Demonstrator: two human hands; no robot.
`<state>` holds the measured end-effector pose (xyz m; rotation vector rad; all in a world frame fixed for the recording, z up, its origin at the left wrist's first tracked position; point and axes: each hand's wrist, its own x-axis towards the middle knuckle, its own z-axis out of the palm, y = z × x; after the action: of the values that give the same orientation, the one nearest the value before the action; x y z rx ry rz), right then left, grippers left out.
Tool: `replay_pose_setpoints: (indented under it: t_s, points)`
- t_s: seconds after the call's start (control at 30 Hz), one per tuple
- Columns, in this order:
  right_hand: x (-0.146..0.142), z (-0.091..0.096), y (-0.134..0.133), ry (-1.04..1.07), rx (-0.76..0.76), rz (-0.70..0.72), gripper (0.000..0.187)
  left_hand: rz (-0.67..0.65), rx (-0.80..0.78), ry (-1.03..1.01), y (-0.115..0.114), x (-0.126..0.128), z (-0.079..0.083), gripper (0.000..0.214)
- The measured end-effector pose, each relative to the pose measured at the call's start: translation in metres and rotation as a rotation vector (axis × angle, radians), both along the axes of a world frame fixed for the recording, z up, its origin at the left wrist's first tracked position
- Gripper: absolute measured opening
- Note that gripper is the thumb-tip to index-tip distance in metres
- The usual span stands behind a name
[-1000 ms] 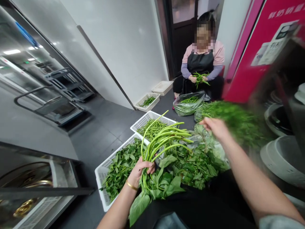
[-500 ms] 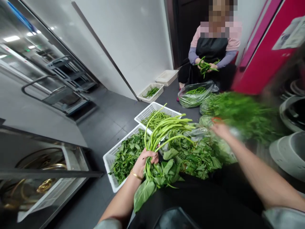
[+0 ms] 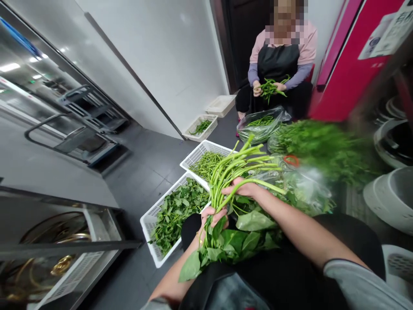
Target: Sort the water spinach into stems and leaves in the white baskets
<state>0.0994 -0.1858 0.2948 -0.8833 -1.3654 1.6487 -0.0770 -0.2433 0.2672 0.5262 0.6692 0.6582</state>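
A bunch of long-stemmed leafy greens (image 3: 240,161) is before me, its pale green stems fanning away and its broad leaves hanging toward my lap. My left hand (image 3: 214,217) is closed around the stems just above the leaves. Farther up the same stems, my right hand (image 3: 241,188) has its fingers bent round some of them; stems partly cover it. Left of the bunch, a white basket (image 3: 151,221) holds picked leaves. Behind it, another white basket (image 3: 193,156) holds cut green stems. More greens lie beneath my right forearm.
A co-worker (image 3: 279,60) sits opposite, holding green peppers over an open plastic bag (image 3: 254,135). Feathery greens (image 3: 322,146) and an orange-red ring (image 3: 291,161) lie to the right, near white buckets (image 3: 390,202). A metal shelf (image 3: 97,246) stands left; small trays (image 3: 221,105) line the wall.
My right hand has come from beside the orange-red ring on the right to the stems in my left hand. The bunch has shifted slightly right. The co-worker's hands have moved apart a little.
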Motion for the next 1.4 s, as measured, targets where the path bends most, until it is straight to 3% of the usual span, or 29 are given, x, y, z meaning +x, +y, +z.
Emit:
replay_pose_setpoints:
  t_s: [0.07, 0.17, 0.27, 0.33, 0.4, 0.5, 0.53, 0.63, 0.73, 0.83, 0.93, 1.07, 1.2, 1.3, 1.4]
  points:
    - [0.022, 0.005, -0.001, -0.063, 0.014, -0.019, 0.011, 0.0, -0.027, -0.068, -0.001, -0.002, 0.001, 0.022]
    - [0.08, 0.013, -0.007, -0.068, 0.006, -0.171, 0.019, 0.023, -0.024, -0.105, 0.001, -0.008, 0.006, 0.027]
    - [0.144, 0.017, -0.019, -0.031, 0.034, -0.506, 0.021, 0.097, -0.006, -0.107, 0.003, -0.015, 0.011, 0.029]
    - [0.167, 0.013, -0.03, -0.033, 0.03, -0.768, 0.025, 0.152, 0.025, -0.064, 0.004, -0.015, 0.014, 0.028]
    - [0.161, 0.007, -0.04, -0.066, -0.019, -0.846, 0.025, 0.179, 0.103, 0.006, 0.004, -0.012, 0.015, 0.029]
    - [0.103, 0.004, -0.048, -0.192, -0.088, -0.591, 0.026, 0.158, 0.27, 0.096, 0.004, -0.004, 0.016, 0.027]
    - [0.079, 0.006, -0.046, -0.337, -0.063, -0.437, 0.029, 0.137, 0.307, 0.122, 0.004, -0.001, 0.017, 0.025]
    - [0.02, 0.016, -0.03, -0.542, 0.062, -0.305, 0.031, 0.05, 0.343, 0.179, 0.005, -0.001, 0.019, 0.017]
    - [-0.002, 0.02, -0.019, -0.569, 0.001, -0.221, 0.033, -0.064, 0.348, 0.202, 0.007, -0.008, 0.02, 0.019]
    - [-0.004, 0.013, -0.021, -0.586, -0.059, -0.218, 0.032, -0.099, 0.328, 0.185, 0.009, -0.012, 0.017, 0.031]
    - [-0.001, 0.003, -0.029, -0.445, -0.121, -0.204, 0.03, -0.062, 0.294, 0.162, 0.008, -0.012, 0.014, 0.039]
    - [0.007, -0.003, -0.036, -0.133, -0.105, -0.103, 0.033, 0.038, 0.227, 0.131, 0.004, -0.013, 0.013, 0.029]
    - [0.005, 0.0, -0.038, -0.072, -0.077, -0.053, 0.031, 0.069, 0.247, 0.018, 0.002, -0.006, 0.016, 0.027]
    - [0.016, 0.008, -0.04, 0.03, -0.139, -0.184, 0.033, 0.042, 0.303, 0.07, 0.005, -0.004, 0.018, 0.025]
    - [0.054, 0.019, -0.047, 0.116, -0.104, -0.405, 0.045, 0.064, 0.407, 0.184, 0.01, -0.012, 0.019, 0.019]
